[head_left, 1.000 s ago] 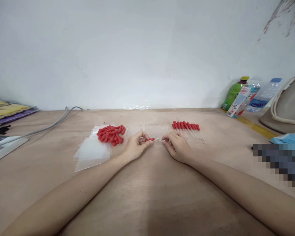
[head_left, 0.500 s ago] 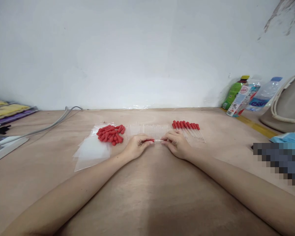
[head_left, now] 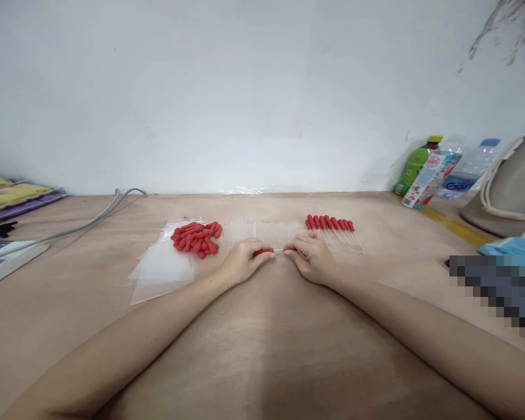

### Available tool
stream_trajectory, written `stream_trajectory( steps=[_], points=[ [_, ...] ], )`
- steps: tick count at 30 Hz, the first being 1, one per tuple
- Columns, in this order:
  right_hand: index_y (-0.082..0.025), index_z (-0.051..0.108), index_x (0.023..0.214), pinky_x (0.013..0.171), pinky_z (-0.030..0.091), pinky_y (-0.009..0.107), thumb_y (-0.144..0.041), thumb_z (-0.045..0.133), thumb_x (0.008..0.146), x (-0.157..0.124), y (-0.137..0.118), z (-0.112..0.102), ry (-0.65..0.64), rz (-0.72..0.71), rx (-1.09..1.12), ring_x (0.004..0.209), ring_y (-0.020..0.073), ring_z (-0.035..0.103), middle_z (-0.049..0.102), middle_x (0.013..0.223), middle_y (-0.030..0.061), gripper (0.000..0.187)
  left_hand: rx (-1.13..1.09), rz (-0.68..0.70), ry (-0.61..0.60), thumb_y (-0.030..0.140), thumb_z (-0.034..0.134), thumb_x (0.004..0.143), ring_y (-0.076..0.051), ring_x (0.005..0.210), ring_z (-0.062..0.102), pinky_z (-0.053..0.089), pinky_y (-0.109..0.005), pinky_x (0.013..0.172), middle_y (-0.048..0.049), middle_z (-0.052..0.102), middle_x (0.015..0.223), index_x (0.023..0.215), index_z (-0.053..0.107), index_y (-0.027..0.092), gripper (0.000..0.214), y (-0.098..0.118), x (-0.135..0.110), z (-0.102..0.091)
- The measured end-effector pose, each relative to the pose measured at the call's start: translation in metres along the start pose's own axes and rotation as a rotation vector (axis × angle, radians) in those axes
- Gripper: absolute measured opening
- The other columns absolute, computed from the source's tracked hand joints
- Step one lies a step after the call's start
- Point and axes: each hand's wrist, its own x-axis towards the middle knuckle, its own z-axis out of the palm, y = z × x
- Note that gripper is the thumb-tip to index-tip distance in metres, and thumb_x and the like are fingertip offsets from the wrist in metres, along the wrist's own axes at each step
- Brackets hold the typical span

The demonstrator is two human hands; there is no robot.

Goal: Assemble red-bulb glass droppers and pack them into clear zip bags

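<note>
My left hand (head_left: 245, 260) is closed, pinching a red rubber dropper bulb (head_left: 263, 251) near the middle of the table. My right hand (head_left: 311, 256) is closed on a thin clear dropper tube (head_left: 279, 251), which lines up with the bulb's mouth. How far the tube sits inside the bulb cannot be seen. Behind both hands lies a row of clear tubes (head_left: 262, 228). A heap of red bulbs (head_left: 196, 239) rests on clear plastic bags (head_left: 161, 265) to the left. Beyond my right hand, several droppers with red bulbs (head_left: 330, 222) lie side by side.
Bottles (head_left: 420, 166) and a beige bag (head_left: 511, 186) stand at the back right. A blue packet (head_left: 511, 251) and a pixelated dark area (head_left: 499, 291) lie at right. At left are a grey cable (head_left: 87, 224), a white box (head_left: 17, 262) and yellow-and-purple packets (head_left: 21, 201).
My right hand has shifted slightly left, so less of the tube shows between my hands. My left hand stays almost still on the bulb.
</note>
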Motion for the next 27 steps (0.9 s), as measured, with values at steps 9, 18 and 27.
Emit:
stream_trajectory(
  steps=[9,18,27],
  points=[
    [-0.015,0.059,0.078,0.069,0.022,0.031,-0.022,0.037,0.087,0.003,0.0,0.007,-0.039,-0.041,-0.071,0.059,0.0105,0.048,0.063,0.07,0.0016,0.024,0.008,0.014,-0.031,0.031,0.051,0.082,-0.013,0.069,0.056,0.043,-0.024,0.065,-0.0032,0.064,0.078,0.086,0.065,0.016,0.021,-0.001,-0.001,0.0],
    [-0.015,0.058,0.081,0.07,0.022,0.029,-0.023,0.035,0.089,0.007,0.0,0.003,-0.179,-0.058,-0.083,0.065,0.0116,0.05,0.064,0.074,0.0025,0.026,0.064,0.08,-0.028,0.028,0.053,0.082,-0.013,0.069,0.057,0.044,-0.024,0.065,-0.0028,0.064,0.077,0.086,0.065,0.017,0.017,0.001,-0.001,-0.001],
    [-0.017,0.061,0.075,0.073,0.023,0.033,-0.03,0.037,0.084,0.023,0.008,-0.032,-0.197,0.28,-0.46,0.069,0.017,0.054,0.064,0.071,0.0053,0.029,0.15,0.095,0.116,0.028,0.057,0.078,-0.018,0.09,0.053,0.046,-0.032,0.076,-0.007,0.055,0.103,0.113,0.051,0.02,0.037,-0.005,-0.009,-0.008]
  ],
)
